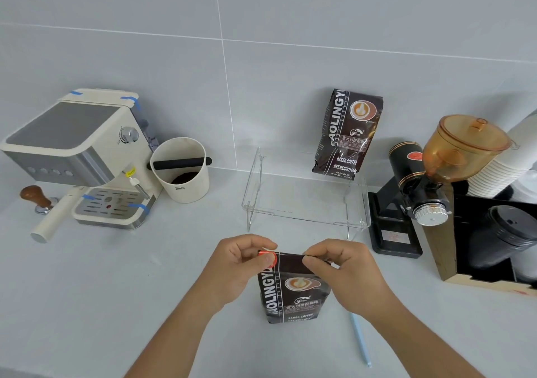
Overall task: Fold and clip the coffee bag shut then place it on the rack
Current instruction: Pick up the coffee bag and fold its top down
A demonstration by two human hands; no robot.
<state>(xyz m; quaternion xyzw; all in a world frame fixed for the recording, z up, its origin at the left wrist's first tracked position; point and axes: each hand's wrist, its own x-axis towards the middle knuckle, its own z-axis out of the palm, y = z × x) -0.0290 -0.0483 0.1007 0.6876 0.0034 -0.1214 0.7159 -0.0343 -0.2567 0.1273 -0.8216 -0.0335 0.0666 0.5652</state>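
Both hands pinch the folded top of the upright coffee bag (pixel 293 290) on the counter (pixel 116 290), left hand (pixel 232 267) pressing an orange clip (pixel 268 257), right hand (pixel 343 270) steadying the fold, clear rack (pixel 305 203) just beyond, straight ahead.

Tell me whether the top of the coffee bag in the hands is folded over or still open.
Folded. The coffee bag stands upright with a flat, creased top edge; the left hand presses a red clip onto it, the right hand pinches the other corner.
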